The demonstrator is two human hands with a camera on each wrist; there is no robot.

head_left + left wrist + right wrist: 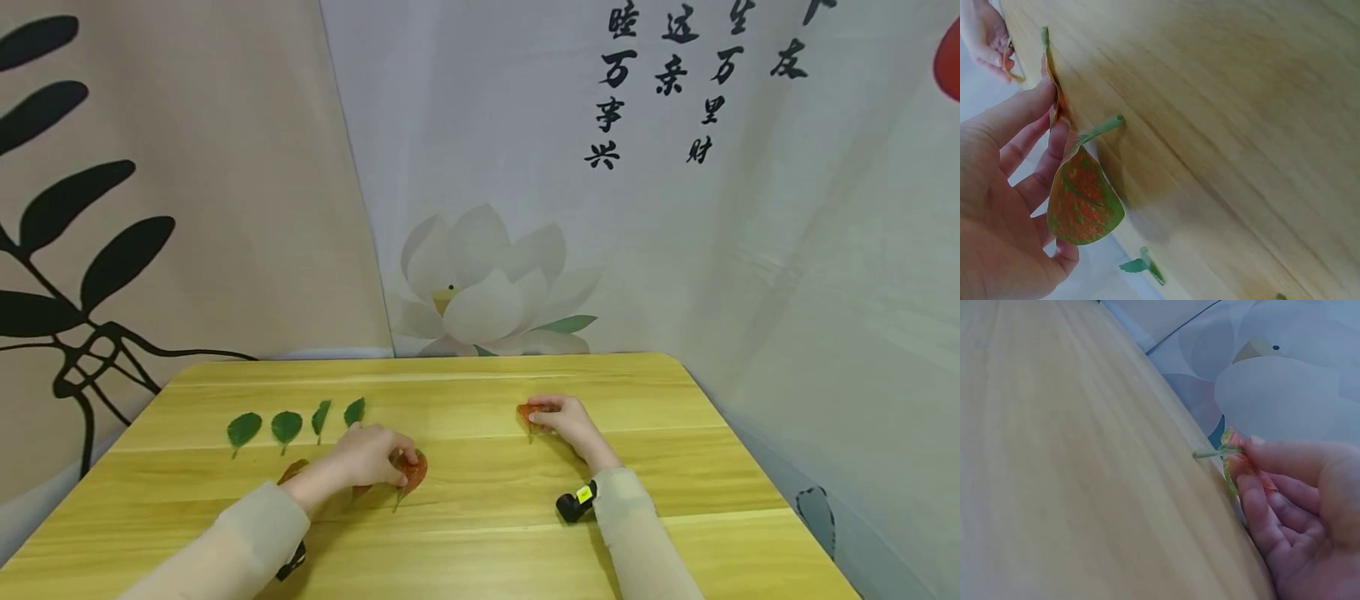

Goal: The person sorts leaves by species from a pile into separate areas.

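Between thumb and fingertips my left hand [375, 454] pinches a red leaf [414, 473] at the front middle of the table. In the left wrist view that pinched leaf [1052, 81] is seen edge-on, its stem pointing up. A second orange-and-green leaf [1085, 200] with a thick green stem overlaps the lower fingers there. Farther right, my right hand [570, 423] pinches another red leaf [523, 413] by its edge; its pale stem [1205, 453] sticks out leftward in the right wrist view. One more reddish leaf [292, 471] lies partly behind my left forearm.
Several green leaves stand in a row at the back left, among them one leaf [244, 429] at the far left and another [355, 411] just beyond my left hand. The wooden table [480, 550] ends before a printed cloth backdrop [487, 167].
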